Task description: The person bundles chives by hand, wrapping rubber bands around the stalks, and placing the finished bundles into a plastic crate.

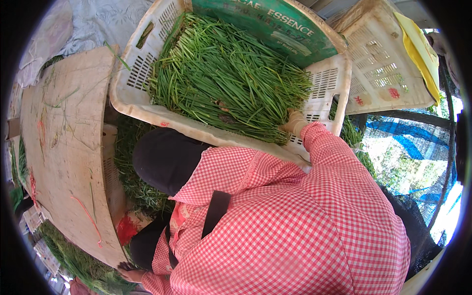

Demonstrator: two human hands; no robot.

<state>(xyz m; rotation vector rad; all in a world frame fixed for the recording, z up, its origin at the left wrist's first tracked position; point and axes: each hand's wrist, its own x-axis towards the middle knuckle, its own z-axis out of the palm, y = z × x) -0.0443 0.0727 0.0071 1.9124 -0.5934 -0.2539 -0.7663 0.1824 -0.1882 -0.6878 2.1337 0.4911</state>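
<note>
Long, flat-leaved green chives [236, 73] fill a white plastic crate [182, 120] in front of me. My right hand [296, 122] reaches in at the crate's right end, with thumb and fingers around the ends of some chives; the leaves partly hide the fingers. At the lower left, my left hand [130, 273] lies with fingers spread at the near edge of a wooden board [69, 147]. The left hand holds nothing visible. My red-checked sleeve and dark-clad knee [167, 160] come close to the crate's near side.
Red ties [87, 215] and loose leaves lie on the board. Greens are heaped below the crate [137, 167] and at the lower left [78, 260]. A second white crate [378, 64] with a yellow sheet [418, 49] stands at the right, above blue-and-white netting [403, 152].
</note>
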